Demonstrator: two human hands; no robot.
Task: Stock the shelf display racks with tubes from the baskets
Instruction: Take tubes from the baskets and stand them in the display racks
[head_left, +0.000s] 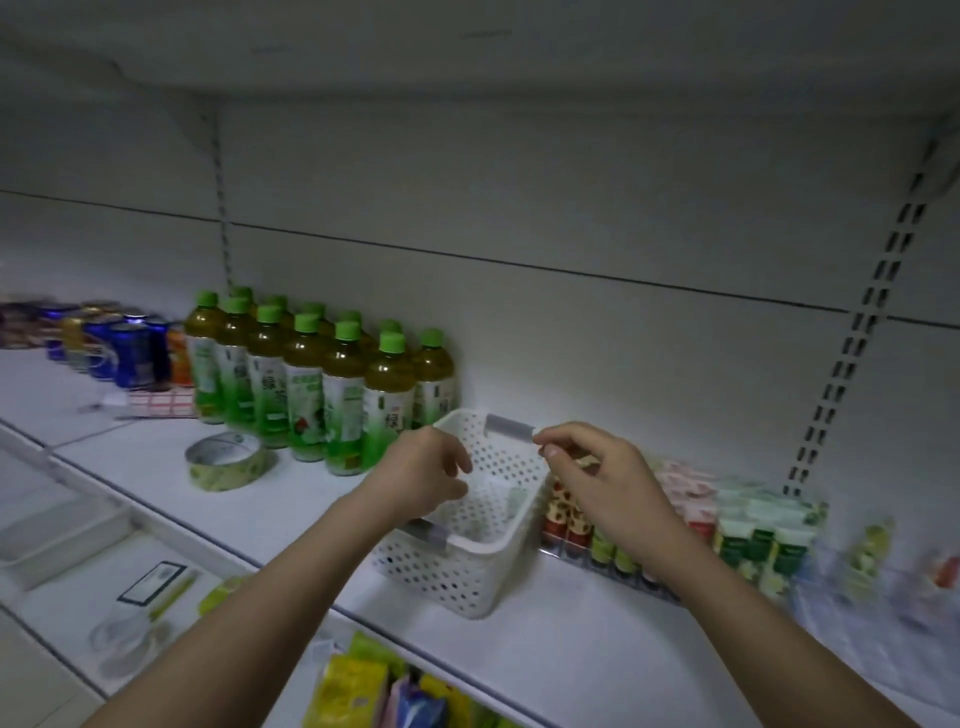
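Two bare hands over the white perforated basket (483, 561), which sits on the white shelf (291, 514). Left hand (426, 475) is above the basket's left rim, fingers curled loosely inward, nothing visibly held; can't tell if it touches the rim. Right hand (597, 478) is over the basket's right edge, thumb and forefinger pinched together near the grey handle (510, 427) on the far rim; something small and pale shows between the fingers, too blurred to identify. Basket interior looks nearly bare; a faint pale shape lies at the bottom, unclear. Tubes (753, 545) stand upright in rows in a clear display rack (597, 564) just right of the basket, touching or nearly touching its wall: red and green ones nearest, white-green ones further right. Green-capped tea bottles (322, 395) are grouped just left of and behind the basket. Tape roll (226, 460) lies further left of the basket, cans (130, 353) beyond the bottles.
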